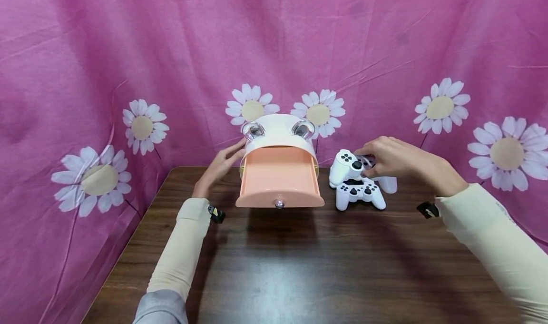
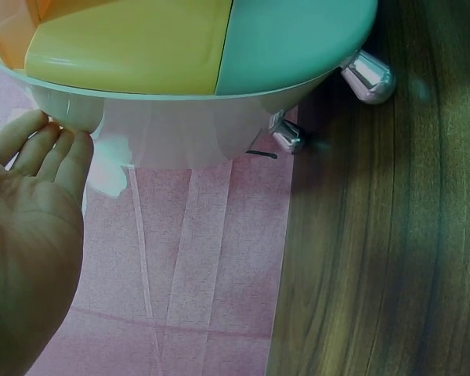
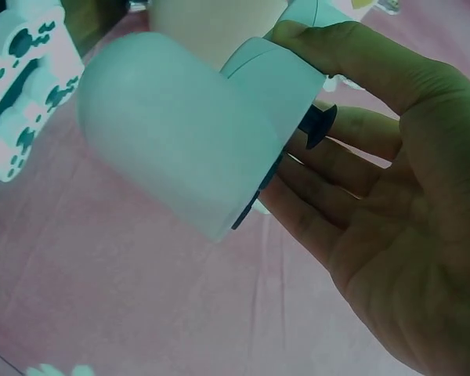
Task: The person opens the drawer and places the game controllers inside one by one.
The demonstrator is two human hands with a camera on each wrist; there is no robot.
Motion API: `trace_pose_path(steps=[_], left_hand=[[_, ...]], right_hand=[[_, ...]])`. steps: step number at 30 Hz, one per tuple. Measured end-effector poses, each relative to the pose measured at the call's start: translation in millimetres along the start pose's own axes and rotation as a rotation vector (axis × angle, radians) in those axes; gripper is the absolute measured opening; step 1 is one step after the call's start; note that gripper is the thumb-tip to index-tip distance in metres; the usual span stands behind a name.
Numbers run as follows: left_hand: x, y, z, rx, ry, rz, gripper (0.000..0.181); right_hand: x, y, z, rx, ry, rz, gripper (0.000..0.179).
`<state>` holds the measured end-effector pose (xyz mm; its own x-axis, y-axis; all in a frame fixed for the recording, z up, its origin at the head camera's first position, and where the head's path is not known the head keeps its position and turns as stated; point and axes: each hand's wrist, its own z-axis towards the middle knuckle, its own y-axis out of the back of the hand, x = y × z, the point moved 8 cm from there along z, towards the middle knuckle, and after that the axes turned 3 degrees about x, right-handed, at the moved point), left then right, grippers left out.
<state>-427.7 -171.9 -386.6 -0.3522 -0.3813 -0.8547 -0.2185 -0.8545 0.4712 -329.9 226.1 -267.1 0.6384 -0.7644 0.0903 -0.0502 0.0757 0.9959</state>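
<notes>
White controller (image 3: 184,133) is pinched in my right hand (image 1: 391,156), right of the box (image 1: 280,129). Left hand (image 1: 222,166), fingers extended, touches its left side. Best grip: clear of the sticks (image 3: 321,125), box braced lightly.

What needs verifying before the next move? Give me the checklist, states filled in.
1. Peach drawer pulled out: ok.
2. Left hand at the side of the white organizer: ok.
3. Right hand gripping a controller: ok, thumb and fingers on the held controller.
4. Held controller clear of the table: cannot tell.
5. Held controller over the drawer: not ok, it is off to the right.
</notes>
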Motion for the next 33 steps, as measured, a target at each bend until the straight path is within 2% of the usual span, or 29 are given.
trace_pose_path(steps=[2, 8, 12, 15, 18, 27, 33], left_hand=[[-0.1, -0.7, 0.6, 0.005, -0.005, -0.004, 0.057], [2.0, -1.7, 0.1, 0.009, 0.007, -0.005, 0.057], [2.5, -2.2, -1.3, 0.01, 0.018, -0.003, 0.06], [2.0, -2.1, -1.6, 0.009, 0.017, -0.001, 0.061], [2.0, -1.1, -1.4, 0.009, 0.013, 0.0, 0.059], [3.1, -0.4, -0.1, 0.022, 0.023, 0.0, 0.055], [0.7, -1.5, -1.2, 0.004, 0.007, 0.005, 0.055]], right_hand=[[3.3, 3.8, 2.6, -0.001, 0.012, -0.007, 0.046], [13.7, 12.0, 12.4, 0.002, 0.046, -0.019, 0.024], [20.8, 16.7, 19.1, 0.004, 0.061, -0.011, 0.028], [26.9, 21.0, 24.6, -0.006, 0.089, -0.017, 0.038], [35.0, 26.0, 30.6, -0.013, 0.129, -0.034, 0.038], [66.2, 35.3, 49.9, 0.004, 0.224, -0.044, 0.021], [83.6, 35.1, 64.9, 0.026, 0.265, -0.04, 0.023]])
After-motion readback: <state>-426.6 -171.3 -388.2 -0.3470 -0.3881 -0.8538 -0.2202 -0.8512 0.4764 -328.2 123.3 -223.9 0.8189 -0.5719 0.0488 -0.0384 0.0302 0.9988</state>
